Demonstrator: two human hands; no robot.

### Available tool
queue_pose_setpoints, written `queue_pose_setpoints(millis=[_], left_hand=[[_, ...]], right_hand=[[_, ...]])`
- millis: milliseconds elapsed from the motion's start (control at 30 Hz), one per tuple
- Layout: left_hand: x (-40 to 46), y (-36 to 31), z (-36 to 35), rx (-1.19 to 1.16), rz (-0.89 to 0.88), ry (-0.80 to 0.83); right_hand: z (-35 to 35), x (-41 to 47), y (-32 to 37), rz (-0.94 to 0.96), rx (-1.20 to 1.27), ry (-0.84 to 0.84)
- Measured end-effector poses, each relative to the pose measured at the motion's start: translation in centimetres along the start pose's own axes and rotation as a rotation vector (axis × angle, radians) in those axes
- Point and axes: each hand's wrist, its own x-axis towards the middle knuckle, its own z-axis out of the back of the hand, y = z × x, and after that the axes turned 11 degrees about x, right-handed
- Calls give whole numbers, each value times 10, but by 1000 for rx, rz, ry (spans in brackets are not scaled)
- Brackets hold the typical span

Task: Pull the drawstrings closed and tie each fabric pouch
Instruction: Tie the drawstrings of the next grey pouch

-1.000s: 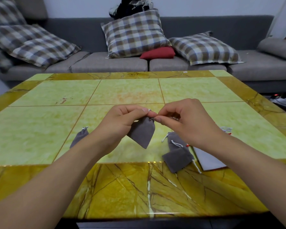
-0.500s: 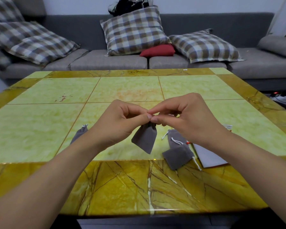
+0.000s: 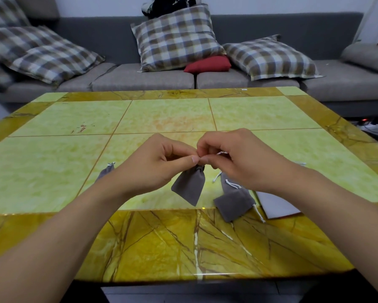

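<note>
A small grey fabric pouch [image 3: 189,186] hangs above the yellow-green marble table [image 3: 166,114], its mouth gathered tight. My left hand [image 3: 159,165] and my right hand [image 3: 238,162] meet above it, thumbs and forefingers pinching the white drawstrings at the pouch's neck. A bit of white cord shows inside my right hand's curled fingers. Two more grey pouches lie on the table under my right wrist: one [image 3: 234,203] flat near the front border, another [image 3: 228,184] behind it with loose white cords. A further grey pouch [image 3: 106,171] lies left of my left wrist, mouth gathered.
A pale grey flat sheet [image 3: 273,204] lies on the table beneath my right forearm. Beyond the table stands a grey sofa [image 3: 140,77] with checked cushions and a red cushion [image 3: 207,64]. Cables and a power strip [image 3: 374,125] lie on the floor at right.
The pouch's mouth has been drawn tighter and the pouch now hangs lower from the cords. Both hands stayed together, fingertips shifting on the strings.
</note>
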Motion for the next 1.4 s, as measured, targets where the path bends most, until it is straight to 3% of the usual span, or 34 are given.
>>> queue_pose_setpoints(millis=[267,467,667,767,933,1067,1233,1400], left_hand=[[6,-3,-6,-432,277,-153],[8,-7,-9,-444,289,-268],[7,-9,-12,-342,270,-348],[7,-9,-13,-306,269,-363],[3,-13,-15,-224,238,-246],[1,-18,-16,-338,182,-136],[1,-21,-10,-516,144,-143],[0,-22,-13,-540,133,-154]], right_hand=[[2,-2,3,-21,99,-32],[8,-2,0,-88,350,-147],[12,-4,3,75,95,-176],[8,-3,4,56,163,-158],[4,-2,3,46,257,-140],[5,2,-4,-21,389,-189],[7,0,-7,-162,709,-231],[1,2,-2,-172,798,-262]])
